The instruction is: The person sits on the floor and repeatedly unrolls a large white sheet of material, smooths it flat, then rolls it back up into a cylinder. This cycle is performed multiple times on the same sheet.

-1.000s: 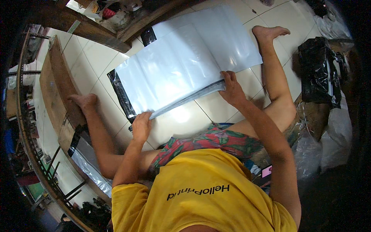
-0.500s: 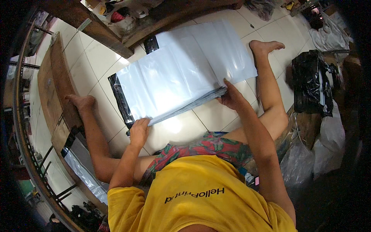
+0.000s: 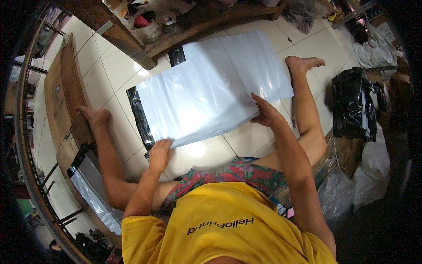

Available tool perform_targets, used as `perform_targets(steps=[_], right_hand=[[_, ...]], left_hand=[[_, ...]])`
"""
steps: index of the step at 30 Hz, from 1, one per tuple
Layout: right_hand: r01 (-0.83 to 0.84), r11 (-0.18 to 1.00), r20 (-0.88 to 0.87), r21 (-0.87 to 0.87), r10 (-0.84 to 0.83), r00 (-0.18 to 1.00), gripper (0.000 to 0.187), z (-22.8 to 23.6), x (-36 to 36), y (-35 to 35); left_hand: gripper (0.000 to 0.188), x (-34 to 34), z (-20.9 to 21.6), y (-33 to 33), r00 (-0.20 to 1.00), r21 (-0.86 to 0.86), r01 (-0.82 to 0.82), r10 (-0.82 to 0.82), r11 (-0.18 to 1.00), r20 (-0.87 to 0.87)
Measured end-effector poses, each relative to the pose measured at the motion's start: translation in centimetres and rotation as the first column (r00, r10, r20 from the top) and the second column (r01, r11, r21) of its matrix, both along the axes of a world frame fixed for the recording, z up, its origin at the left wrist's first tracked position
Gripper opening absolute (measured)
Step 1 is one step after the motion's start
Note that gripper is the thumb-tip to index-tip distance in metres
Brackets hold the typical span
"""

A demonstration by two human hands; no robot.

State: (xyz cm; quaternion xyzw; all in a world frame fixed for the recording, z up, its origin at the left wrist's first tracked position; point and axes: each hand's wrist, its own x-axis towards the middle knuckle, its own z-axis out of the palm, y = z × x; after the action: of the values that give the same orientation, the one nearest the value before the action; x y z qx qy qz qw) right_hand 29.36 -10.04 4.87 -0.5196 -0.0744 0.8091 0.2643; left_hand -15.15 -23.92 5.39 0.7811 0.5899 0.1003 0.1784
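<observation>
A stack of white plastic mailing bags with a black strip along its left end lies on the tiled floor between my legs. My left hand is closed on its near left corner, fingers on top and thumb out of sight. At the near right corner, my right hand grips the edge with the thumb on top and the other fingers partly beneath. More white bags stick out under the stack at the far right, and a black end piece shows at the far side.
Beyond the stack stands a low wooden frame holding assorted items. A wooden board lies at left, with another white and black plastic bag beside my leg. To the right are a black plastic bundle and clear bags.
The stack's near edge, which showed fanned, greyish layers, now lies flatter and more even. My right hand has its thumb more on top; my left hand stays at the corner.
</observation>
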Motion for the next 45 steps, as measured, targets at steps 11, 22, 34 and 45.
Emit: perform_targets(steps=[11,22,34,45], right_hand=[[-0.051,0.913,0.207,0.404,-0.038,0.978,0.046,-1.1,-3.1,-0.2],[-0.117,0.971,0.216,0.209,0.071,0.974,0.056,1.9,-4.6,4.8],[-0.086,0.995,0.242,0.056,0.07,0.968,0.062,-2.3,-3.6,5.8],[-0.268,0.949,0.415,0.166,0.179,0.892,0.05,-1.1,-4.5,5.7]], left_hand=[[0.039,0.1,0.5,-0.3,1.0,0.007,-0.008,0.008,1.0,0.021],[0.029,0.2,-0.1,-0.2,1.0,0.017,-0.012,0.011,1.0,0.018],[0.031,0.5,0.3,-0.1,1.0,0.018,-0.009,0.009,1.0,0.009],[0.033,0.1,-0.1,-0.4,1.0,-0.017,-0.016,0.016,1.0,0.001]])
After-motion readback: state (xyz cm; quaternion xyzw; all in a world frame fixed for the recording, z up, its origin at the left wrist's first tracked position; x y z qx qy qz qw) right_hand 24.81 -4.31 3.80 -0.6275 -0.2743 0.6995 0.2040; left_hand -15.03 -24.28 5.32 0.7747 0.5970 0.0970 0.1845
